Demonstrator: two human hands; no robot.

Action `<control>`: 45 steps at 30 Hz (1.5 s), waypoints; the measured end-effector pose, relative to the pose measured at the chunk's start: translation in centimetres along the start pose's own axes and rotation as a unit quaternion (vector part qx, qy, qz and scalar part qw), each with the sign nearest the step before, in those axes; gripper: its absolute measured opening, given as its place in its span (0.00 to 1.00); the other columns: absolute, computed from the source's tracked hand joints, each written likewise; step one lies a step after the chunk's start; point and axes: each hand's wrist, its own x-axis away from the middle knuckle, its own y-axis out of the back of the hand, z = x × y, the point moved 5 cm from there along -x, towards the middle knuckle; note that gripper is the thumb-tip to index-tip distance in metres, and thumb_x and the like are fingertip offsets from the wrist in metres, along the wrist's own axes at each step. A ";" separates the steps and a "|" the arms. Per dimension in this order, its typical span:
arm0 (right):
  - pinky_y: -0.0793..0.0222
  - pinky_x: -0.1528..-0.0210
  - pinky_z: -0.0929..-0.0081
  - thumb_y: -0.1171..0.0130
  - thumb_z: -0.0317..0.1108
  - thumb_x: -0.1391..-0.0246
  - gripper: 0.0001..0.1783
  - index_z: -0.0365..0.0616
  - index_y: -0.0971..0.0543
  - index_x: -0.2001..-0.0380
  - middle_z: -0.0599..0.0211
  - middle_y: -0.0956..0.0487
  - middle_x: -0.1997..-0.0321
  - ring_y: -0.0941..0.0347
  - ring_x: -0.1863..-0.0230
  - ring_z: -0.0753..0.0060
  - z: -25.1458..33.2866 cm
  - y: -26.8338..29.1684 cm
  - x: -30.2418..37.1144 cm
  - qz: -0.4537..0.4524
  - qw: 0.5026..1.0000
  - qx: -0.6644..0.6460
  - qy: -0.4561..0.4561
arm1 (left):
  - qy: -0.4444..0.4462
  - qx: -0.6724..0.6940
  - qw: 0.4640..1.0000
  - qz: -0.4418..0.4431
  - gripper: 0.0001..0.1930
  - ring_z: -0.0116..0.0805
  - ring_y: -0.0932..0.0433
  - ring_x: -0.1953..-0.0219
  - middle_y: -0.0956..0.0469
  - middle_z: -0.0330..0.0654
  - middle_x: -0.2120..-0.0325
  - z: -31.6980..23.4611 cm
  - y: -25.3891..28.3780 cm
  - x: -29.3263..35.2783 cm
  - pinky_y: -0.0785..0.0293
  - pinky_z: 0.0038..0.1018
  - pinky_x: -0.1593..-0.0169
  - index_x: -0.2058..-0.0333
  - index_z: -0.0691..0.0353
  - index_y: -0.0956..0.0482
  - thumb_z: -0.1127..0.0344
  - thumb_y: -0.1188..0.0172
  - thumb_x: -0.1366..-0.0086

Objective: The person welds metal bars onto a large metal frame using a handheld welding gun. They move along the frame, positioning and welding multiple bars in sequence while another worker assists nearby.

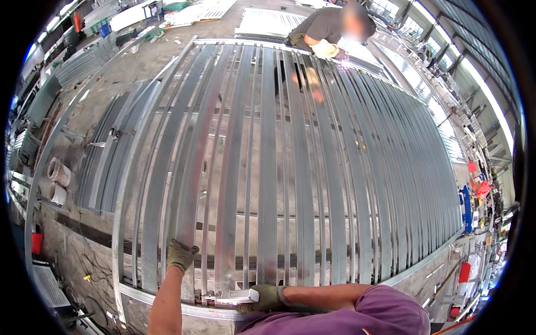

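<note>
Slats [268,167] stretch ahead of both our hands; our left hand [181,256] lies on one, thumb spread, though whether it grips we can't tell; our right hand [269,297] is clamped on a block [239,296], just to its left.

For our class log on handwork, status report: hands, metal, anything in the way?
Left hand on a slat; right hand holding a short metal piece; co-worker bent over far side of frame; neither hand visibly blocked.
</note>
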 end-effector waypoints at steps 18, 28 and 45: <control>0.22 0.65 0.67 0.25 0.51 0.37 0.31 0.48 0.16 0.36 0.66 0.12 0.64 0.20 0.69 0.76 -2.4 0.8 -0.9 0.016 0.996 -0.066 0.057 | -0.013 0.004 0.999 -0.034 0.60 0.59 0.20 0.33 0.20 0.64 0.37 -2.2 1.4 0.2 0.22 0.43 0.31 0.31 0.75 0.37 0.39 0.15 0.48; 0.21 0.63 0.70 0.28 0.43 0.37 0.29 0.46 0.16 0.35 0.70 0.12 0.59 0.22 0.66 0.77 -3.7 0.9 -1.5 -0.014 0.993 -0.026 0.110 | -0.091 0.012 0.987 -0.135 0.44 0.61 0.21 0.35 0.22 0.63 0.37 0.2 3.7 -0.3 0.23 0.50 0.31 0.38 0.69 0.27 0.39 0.23 0.39; 0.23 0.70 0.69 0.28 0.44 0.34 0.27 0.45 0.18 0.36 0.68 0.14 0.66 0.21 0.71 0.76 -3.2 1.8 -0.9 -0.023 0.998 -0.035 0.039 | 0.032 -0.167 0.979 -0.115 0.59 0.63 0.42 0.19 0.40 0.63 0.21 3.3 9.5 -1.4 0.37 0.56 0.22 0.20 0.60 0.39 0.27 0.29 0.39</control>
